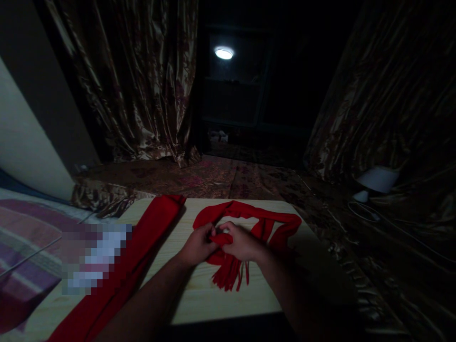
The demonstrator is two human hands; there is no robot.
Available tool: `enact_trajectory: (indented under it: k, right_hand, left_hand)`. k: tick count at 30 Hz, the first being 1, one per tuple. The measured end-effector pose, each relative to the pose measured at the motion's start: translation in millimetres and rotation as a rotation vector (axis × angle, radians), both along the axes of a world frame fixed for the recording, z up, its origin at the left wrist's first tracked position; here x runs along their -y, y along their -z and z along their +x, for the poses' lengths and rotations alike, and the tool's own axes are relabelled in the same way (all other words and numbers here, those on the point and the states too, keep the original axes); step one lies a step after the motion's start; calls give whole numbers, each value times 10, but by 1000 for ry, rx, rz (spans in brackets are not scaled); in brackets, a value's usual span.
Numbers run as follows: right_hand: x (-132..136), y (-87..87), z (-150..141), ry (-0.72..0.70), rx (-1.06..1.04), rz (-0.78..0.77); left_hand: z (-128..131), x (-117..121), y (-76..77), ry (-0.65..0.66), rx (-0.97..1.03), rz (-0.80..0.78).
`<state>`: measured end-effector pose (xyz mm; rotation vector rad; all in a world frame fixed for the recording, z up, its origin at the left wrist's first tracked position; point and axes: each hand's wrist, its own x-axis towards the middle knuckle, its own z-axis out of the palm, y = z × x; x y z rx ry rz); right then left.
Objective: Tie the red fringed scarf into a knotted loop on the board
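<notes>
A red fringed scarf lies in a loose loop on the pale wooden table. Close together over the near side of that loop, my left hand and my right hand both pinch a bunched part of the scarf. Below my fingers its tassels hang down and spread on the wood. The far part of the loop rests flat, with folds trailing off behind my right wrist. To the left, a second long stretch of red cloth runs diagonally across the table; whether it joins the scarf cannot be seen.
Striped bedding lies left of the table, with a blurred patch over part of it. Patterned curtains hang at the back beside a dark window. A small white lamp with a cord stands at the right.
</notes>
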<state>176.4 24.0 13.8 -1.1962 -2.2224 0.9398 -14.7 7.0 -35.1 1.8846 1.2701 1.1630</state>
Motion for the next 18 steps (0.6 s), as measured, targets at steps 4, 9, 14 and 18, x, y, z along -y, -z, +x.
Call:
enact_trajectory:
  k: [4,9,14,18]
  right_hand:
    - [-244,-19,163,4,-108,-123]
    - [-556,-147,227,82,-83,193]
    - [-685,-4,210,13,188,444]
    - [-650,168,201,-8,309,391]
  left_hand:
    - [14,53,-43,-52,-95,24]
    - [6,81,-60,11,-158,177]
    - [21,102,-74,117,-297,211]
    - [33,114,-69,138,-419,261]
